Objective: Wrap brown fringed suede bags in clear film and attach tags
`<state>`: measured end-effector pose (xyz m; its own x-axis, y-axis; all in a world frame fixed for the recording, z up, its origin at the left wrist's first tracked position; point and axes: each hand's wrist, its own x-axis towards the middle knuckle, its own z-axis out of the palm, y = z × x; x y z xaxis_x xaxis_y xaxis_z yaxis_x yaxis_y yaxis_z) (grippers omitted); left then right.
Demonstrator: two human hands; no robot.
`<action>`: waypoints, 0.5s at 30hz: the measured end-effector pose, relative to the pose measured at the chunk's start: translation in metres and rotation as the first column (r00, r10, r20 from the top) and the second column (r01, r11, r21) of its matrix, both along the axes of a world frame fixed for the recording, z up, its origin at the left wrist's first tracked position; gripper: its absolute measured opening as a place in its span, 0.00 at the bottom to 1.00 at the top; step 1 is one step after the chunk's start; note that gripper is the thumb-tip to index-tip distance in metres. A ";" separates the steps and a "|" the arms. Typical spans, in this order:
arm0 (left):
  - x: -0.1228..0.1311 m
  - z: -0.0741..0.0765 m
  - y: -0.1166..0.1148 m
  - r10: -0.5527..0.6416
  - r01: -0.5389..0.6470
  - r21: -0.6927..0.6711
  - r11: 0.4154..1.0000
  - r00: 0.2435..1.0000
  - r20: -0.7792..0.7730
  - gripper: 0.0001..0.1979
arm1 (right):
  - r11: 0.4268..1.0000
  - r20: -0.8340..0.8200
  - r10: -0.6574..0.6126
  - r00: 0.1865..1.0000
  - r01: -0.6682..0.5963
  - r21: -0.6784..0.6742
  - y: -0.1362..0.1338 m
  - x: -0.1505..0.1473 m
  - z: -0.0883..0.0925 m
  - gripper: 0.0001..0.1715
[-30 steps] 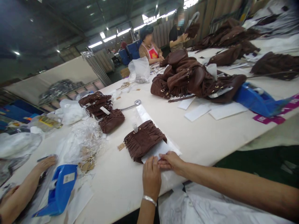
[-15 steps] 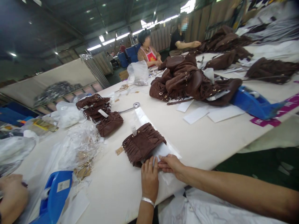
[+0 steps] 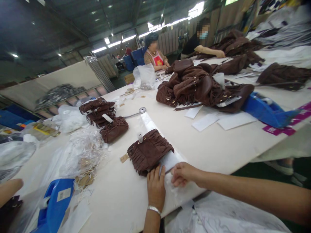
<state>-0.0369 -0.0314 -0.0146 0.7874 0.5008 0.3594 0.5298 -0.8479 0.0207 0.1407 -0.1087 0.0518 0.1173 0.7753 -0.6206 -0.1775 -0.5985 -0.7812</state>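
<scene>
A brown fringed suede bag (image 3: 149, 150) lies on the white table, with a brown paper tag (image 3: 124, 158) by its left end. Under its right side shows a white sheet (image 3: 169, 160) on a clear plastic bag (image 3: 148, 119). My left hand (image 3: 156, 184) rests with its fingers stretched out at the bag's near edge, touching the white sheet. Just right of it, my right hand (image 3: 186, 174) is above the near end of the plastic, fingers curled together. Whether anything is between those fingertips is hidden.
Stacked brown bags (image 3: 102, 116) stand left, and a larger pile (image 3: 194, 81) lies beyond. Blue tape dispensers (image 3: 268, 108) sit at right and near left. A co-worker's arm (image 3: 9, 191) enters at left. Crumpled plastic (image 3: 80, 149) and white sheets (image 3: 205, 122) lie on the table.
My right hand has drawn back from the white sheet, to the right and nearer to me, and its fingers have curled. My left hand stays nearly in place. A co-worker across reaches farther right.
</scene>
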 end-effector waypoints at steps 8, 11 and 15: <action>0.006 0.001 -0.001 0.033 -0.033 -0.012 0.999 0.999 0.009 0.24 | 0.561 0.988 -0.148 0.051 -0.818 0.126 0.048 0.022 0.030 0.14; 0.010 0.002 -0.001 0.078 -0.078 -0.011 0.997 0.997 0.008 0.23 | 0.483 0.986 -0.145 -0.085 -0.875 -0.005 0.059 0.023 0.025 0.07; 0.011 0.001 -0.002 0.104 -0.103 -0.032 0.994 0.994 0.023 0.18 | 0.413 0.972 -0.208 -0.109 -0.911 -0.014 0.059 0.025 0.020 0.10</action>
<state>-0.0256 -0.0338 -0.0131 0.7217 0.5906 0.3611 0.6140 -0.7870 0.0602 0.1660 -0.0496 0.0721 -0.4718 0.8460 0.2483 0.8756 0.4827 0.0190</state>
